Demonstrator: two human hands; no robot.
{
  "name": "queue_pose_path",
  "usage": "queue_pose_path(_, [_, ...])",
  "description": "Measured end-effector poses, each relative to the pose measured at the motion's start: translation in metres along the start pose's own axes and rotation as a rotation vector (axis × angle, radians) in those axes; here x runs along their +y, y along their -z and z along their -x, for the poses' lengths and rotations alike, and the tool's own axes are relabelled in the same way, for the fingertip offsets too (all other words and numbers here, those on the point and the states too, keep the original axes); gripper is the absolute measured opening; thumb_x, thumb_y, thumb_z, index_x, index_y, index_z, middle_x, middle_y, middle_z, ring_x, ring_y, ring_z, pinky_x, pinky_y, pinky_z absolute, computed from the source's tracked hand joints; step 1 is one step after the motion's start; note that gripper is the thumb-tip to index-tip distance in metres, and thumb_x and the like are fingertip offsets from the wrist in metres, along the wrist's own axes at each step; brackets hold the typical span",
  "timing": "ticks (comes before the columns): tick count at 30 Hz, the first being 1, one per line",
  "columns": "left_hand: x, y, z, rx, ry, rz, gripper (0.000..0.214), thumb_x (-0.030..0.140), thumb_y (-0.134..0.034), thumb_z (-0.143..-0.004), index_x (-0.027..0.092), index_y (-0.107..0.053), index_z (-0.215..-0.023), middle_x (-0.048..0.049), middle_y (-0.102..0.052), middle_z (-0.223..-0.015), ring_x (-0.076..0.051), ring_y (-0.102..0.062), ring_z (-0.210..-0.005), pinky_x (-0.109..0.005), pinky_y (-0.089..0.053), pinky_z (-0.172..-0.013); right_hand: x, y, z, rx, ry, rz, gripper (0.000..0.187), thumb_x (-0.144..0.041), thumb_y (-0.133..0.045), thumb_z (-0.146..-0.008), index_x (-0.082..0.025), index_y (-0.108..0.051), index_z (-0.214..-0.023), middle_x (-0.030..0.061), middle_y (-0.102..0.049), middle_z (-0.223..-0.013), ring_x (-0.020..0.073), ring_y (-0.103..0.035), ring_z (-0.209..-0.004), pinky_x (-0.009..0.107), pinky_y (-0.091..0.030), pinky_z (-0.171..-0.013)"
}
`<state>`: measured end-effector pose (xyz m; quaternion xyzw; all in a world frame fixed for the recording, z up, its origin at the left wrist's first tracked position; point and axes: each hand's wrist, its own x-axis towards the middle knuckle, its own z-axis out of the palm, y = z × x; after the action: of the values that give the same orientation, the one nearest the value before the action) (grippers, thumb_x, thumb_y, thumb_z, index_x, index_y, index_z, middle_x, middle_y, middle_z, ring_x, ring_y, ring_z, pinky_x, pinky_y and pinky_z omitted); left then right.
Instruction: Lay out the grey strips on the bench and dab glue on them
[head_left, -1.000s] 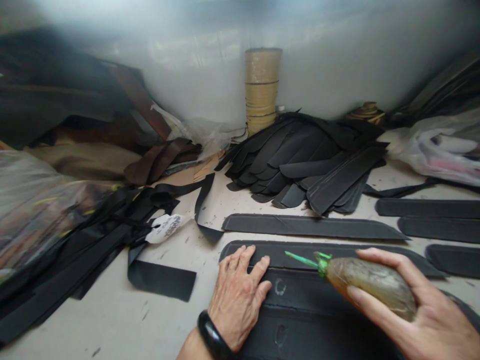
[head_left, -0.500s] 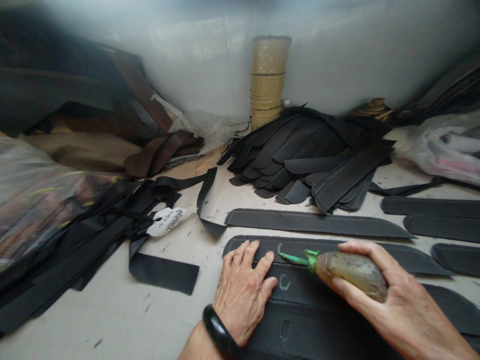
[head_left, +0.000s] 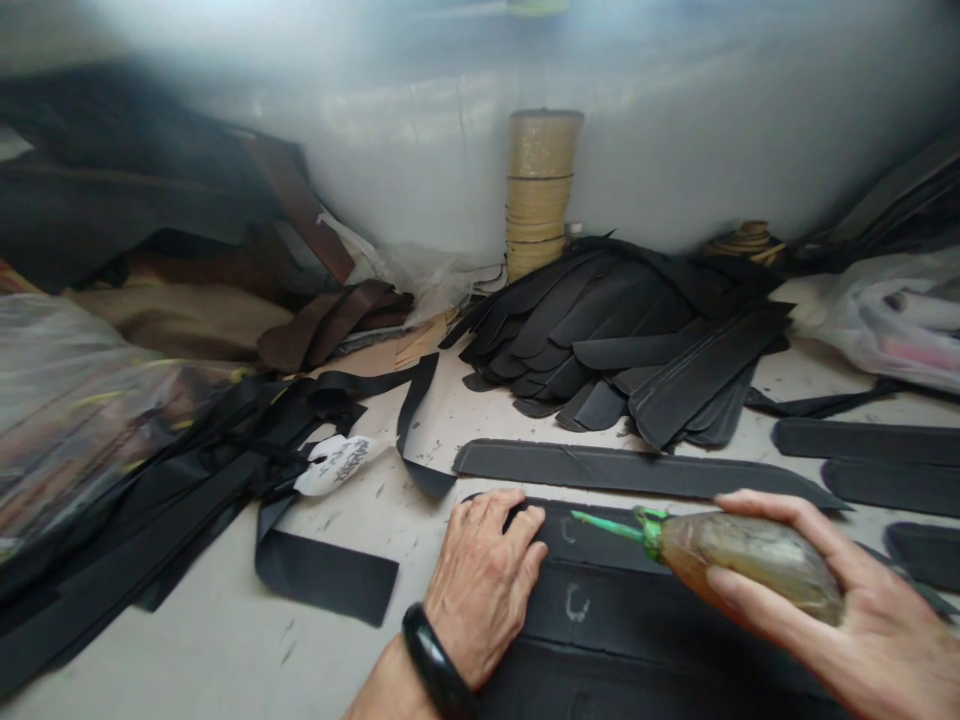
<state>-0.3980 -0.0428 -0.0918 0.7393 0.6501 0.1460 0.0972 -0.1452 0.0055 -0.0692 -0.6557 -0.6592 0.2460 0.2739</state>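
My right hand [head_left: 847, 590] is wrapped round a soft, translucent squeeze bottle [head_left: 757, 560] with yellowish-brown contents. Its thin green nozzle [head_left: 607, 527] points left, over the top black strip [head_left: 630, 540], close to a pale curved mark. Whether the tip touches the strip I cannot tell. My left hand [head_left: 487, 570], a black bangle on its wrist, rests on the strips' left ends, its fingers bent over the far edge of the top one. Below lies a second black strip [head_left: 622, 612] with another C-shaped mark, overlapping more strips nearer me.
Behind lie a single black strip [head_left: 637, 470] and a heaped pile of black strips [head_left: 585, 330]. A yellowish ribbed column [head_left: 544, 195] stands at the back. Left are black bands [head_left: 195, 480] with a white tag [head_left: 341, 466]; right, a plastic bag [head_left: 900, 320].
My right hand has drawn the bottle to the right, its nozzle rising off the mark. My left fingers have shifted to the top strip's far edge and bent. The view has tilted up slightly.
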Motion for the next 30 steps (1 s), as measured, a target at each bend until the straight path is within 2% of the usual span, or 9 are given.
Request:
queue_pose_path(3, [-0.007, -0.004, -0.019, 0.011, -0.018, -0.070, 0.036, 0.024, -0.045, -0.089, 0.021, -0.051, -0.124, -0.0105, -0.046, -0.134, -0.027, -0.039, -0.124, -0.048, -0.035, -0.101, 0.003, 0.007, -0.013, -0.002, -0.055, 0.008, 0.057, -0.071, -0.058, -0.052, -0.035, -0.058, -0.097, -0.0004, -0.068, -0.073, 0.0248, -0.064, -0.059, 0.034, -0.054, -0.050])
queue_pose_path(7, [-0.015, -0.014, -0.033, -0.032, -0.016, -0.094, 0.039, 0.030, -0.050, -0.086, 0.024, -0.050, -0.125, -0.0117, -0.045, -0.136, -0.031, -0.038, -0.126, -0.051, -0.035, -0.100, -0.013, 0.003, -0.031, 0.036, -0.034, 0.012, 0.059, -0.068, -0.058, -0.047, -0.031, -0.061, -0.092, 0.0037, -0.068, -0.079, 0.0275, -0.064, -0.061, 0.038, -0.053, -0.054])
queue_pose_path(11, [-0.017, -0.017, -0.033, -0.044, -0.001, -0.095, 0.038, 0.035, -0.048, -0.087, 0.027, -0.051, -0.125, -0.0098, -0.046, -0.136, -0.030, -0.039, -0.126, -0.049, -0.034, -0.101, -0.026, -0.013, -0.045, 0.022, 0.076, 0.008, 0.051, -0.061, -0.059, -0.054, -0.027, -0.060, -0.092, 0.0045, -0.066, -0.082, 0.0254, -0.062, -0.063, 0.036, -0.051, -0.055])
queue_pose_path(17, [-0.017, -0.015, -0.032, -0.053, 0.018, -0.090, 0.038, 0.036, -0.048, -0.087, 0.028, -0.051, -0.125, -0.0092, -0.046, -0.136, -0.030, -0.040, -0.125, -0.050, -0.035, -0.100, -0.022, -0.038, -0.056, 0.040, 0.237, 0.060, 0.043, -0.050, -0.058, -0.065, -0.025, -0.056, -0.100, 0.0043, -0.062, -0.095, 0.0236, -0.061, -0.077, 0.034, -0.048, -0.066])
queue_pose_path(23, [-0.014, -0.012, -0.032, -0.059, 0.013, -0.077, 0.038, 0.035, -0.050, -0.087, 0.027, -0.050, -0.124, -0.0098, -0.045, -0.135, -0.030, -0.039, -0.125, -0.049, -0.035, -0.099, -0.024, -0.032, -0.056, -0.056, 0.300, 0.102, 0.037, -0.044, -0.057, -0.070, -0.024, -0.054, -0.101, 0.0041, -0.061, -0.094, 0.0223, -0.061, -0.077, 0.032, -0.047, -0.065])
queue_pose_path(26, [-0.014, -0.012, -0.032, -0.062, 0.013, -0.074, 0.038, 0.035, -0.050, -0.086, 0.027, -0.051, -0.124, -0.0100, -0.046, -0.135, -0.030, -0.040, -0.124, -0.050, -0.036, -0.099, -0.024, -0.028, -0.057, -0.037, 0.295, 0.131, 0.038, -0.044, -0.058, -0.069, -0.024, -0.055, -0.101, 0.0047, -0.061, -0.092, 0.0226, -0.061, -0.074, 0.032, -0.047, -0.063])
queue_pose_path(30, [-0.015, -0.013, -0.032, -0.055, 0.014, -0.080, 0.039, 0.034, -0.050, -0.087, 0.027, -0.050, -0.125, -0.0102, -0.045, -0.135, -0.031, -0.040, -0.124, -0.051, -0.035, -0.098, -0.028, -0.033, -0.058, -0.002, 0.269, 0.109, 0.042, -0.048, -0.056, -0.068, -0.023, -0.055, -0.101, 0.0061, -0.061, -0.095, 0.0242, -0.061, -0.078, 0.034, -0.046, -0.066])
